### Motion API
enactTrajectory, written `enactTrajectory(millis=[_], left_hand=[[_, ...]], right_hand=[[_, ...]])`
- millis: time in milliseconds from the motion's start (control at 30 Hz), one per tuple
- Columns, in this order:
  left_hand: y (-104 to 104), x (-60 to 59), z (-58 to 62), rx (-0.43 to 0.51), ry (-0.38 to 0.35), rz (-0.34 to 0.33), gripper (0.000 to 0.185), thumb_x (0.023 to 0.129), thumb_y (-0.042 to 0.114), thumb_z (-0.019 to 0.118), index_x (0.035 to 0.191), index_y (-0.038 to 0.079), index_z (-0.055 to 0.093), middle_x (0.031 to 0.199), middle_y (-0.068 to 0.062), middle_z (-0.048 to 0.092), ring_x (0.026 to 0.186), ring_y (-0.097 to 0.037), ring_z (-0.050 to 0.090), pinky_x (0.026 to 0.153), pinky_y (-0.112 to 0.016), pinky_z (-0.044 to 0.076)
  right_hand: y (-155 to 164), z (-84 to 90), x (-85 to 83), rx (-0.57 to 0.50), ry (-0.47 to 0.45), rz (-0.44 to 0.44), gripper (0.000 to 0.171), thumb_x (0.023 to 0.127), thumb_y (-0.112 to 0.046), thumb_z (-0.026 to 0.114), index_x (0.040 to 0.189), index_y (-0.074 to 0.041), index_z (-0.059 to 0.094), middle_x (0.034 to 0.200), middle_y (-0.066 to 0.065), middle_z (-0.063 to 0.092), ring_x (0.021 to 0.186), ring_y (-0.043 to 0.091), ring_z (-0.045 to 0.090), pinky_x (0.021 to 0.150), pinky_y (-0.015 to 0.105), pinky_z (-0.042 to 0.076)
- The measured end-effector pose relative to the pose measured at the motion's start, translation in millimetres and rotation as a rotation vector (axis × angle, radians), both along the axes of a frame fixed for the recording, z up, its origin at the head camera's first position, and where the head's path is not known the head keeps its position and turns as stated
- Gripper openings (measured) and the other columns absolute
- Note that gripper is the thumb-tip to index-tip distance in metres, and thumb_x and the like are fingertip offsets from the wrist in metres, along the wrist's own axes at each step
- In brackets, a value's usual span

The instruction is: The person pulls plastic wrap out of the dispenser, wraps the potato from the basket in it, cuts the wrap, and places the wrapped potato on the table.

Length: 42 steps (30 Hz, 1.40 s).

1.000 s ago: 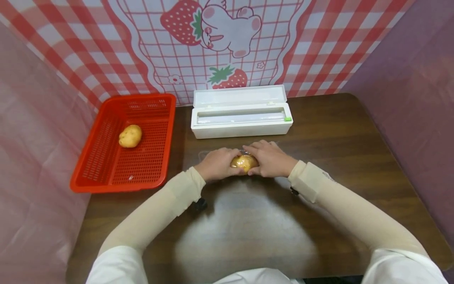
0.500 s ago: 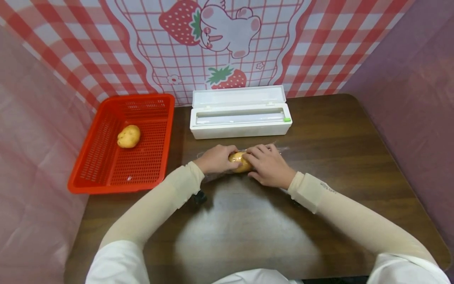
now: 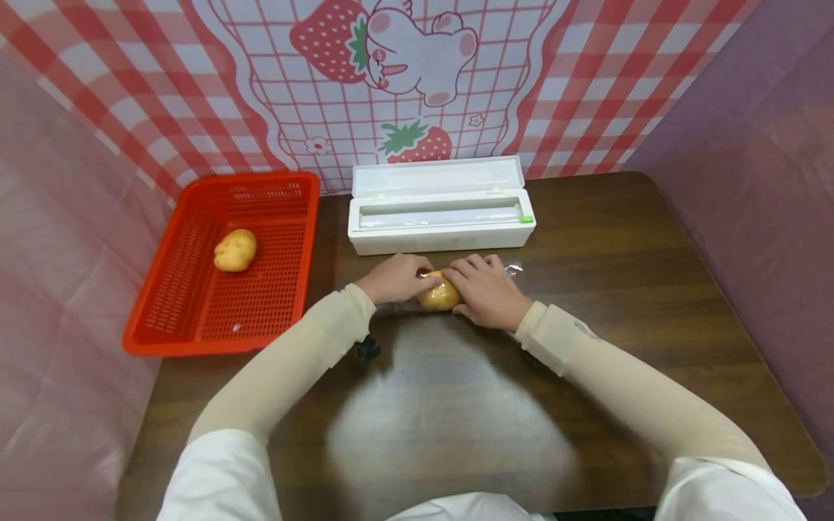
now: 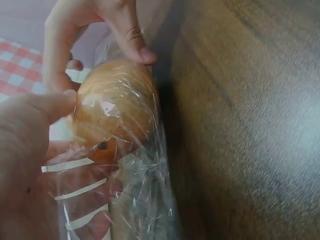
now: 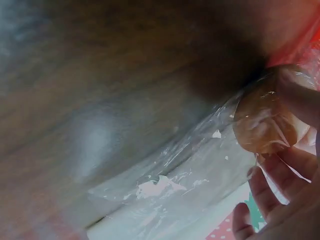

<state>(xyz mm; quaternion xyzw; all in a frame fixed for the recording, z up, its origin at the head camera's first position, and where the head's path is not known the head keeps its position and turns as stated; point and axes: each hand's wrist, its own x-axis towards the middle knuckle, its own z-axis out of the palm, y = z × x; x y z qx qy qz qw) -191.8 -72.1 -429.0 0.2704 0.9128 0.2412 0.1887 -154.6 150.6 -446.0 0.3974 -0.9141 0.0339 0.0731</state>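
A potato [image 3: 440, 295] wrapped in clear cling film [image 4: 145, 195] is between my hands, over the middle of the table. My left hand [image 3: 395, 278] holds its left end, with the thumb lying across the film. My right hand [image 3: 487, 294] grips the other end, thumb on the near side and fingers on the far side. In the left wrist view, loose crinkled film trails from the potato past the left fingers. The right wrist view shows another film tail [image 5: 165, 192] stretching out beyond the right fingers.
Behind the hands stands a white cling film box [image 3: 443, 239], lid raised, roll inside, green slider at its right end. To the left, a red plastic basket [image 3: 215, 347] holds another potato [image 3: 235, 250]. A checked cloth [image 3: 573, 94] hangs along the table's back edge.
Both hands and the wrapped potato have shifted slightly left and away from the body. The right hand's fingers have moved over the potato, and film now sticks out past them.
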Motion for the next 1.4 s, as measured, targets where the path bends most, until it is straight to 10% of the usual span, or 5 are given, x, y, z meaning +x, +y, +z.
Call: enactTrajectory(millis=[300,667,967,1400], left_hand=[[-0.7,-2.6,-0.8,-0.067,0.078,0.029,0.043,0.103,0.043,0.055,0.127,0.009,0.067,0.118,-0.007,0.07,0.104,-0.022,0.066,0.089,-0.039,0.053],[13.7,28.6,8.1,-0.308,0.513,-0.132,0.044,0.102,0.04,0.052,0.135,0.013,0.063,0.133,-0.005,0.062,0.125,-0.027,0.054,0.103,-0.055,0.039],[20.0,45.8,-7.2,-0.387,0.482,-0.132,0.094,0.09,0.06,0.067,0.155,0.002,0.034,0.15,-0.01,0.049,0.132,-0.028,0.049,0.11,-0.06,0.031],[23.9,24.9,-7.3,-0.26,0.321,-0.104,0.055,0.081,0.049,0.079,0.118,0.011,0.064,0.098,0.0,0.068,0.089,-0.02,0.062,0.082,-0.044,0.049]], right_hand=[[-5.6,1.5,-7.7,0.031,-0.084,-0.001,0.074,0.081,-0.045,0.081,0.138,-0.004,0.058,0.127,0.013,0.061,0.111,0.034,0.054,0.084,0.051,0.042],[-9.8,3.5,-15.0,0.02,-0.197,-0.021,0.065,0.076,-0.042,0.079,0.126,-0.003,0.064,0.119,0.011,0.062,0.104,0.032,0.054,0.08,0.049,0.042],[-10.8,12.9,-27.0,0.035,-0.414,-0.091,0.073,0.074,-0.038,0.076,0.135,-0.002,0.061,0.124,0.013,0.062,0.107,0.03,0.054,0.084,0.051,0.044],[-8.1,21.3,-40.3,-0.057,-0.674,-0.057,0.035,0.075,-0.032,0.071,0.106,-0.017,0.072,0.087,-0.006,0.067,0.078,0.014,0.059,0.072,0.038,0.048]])
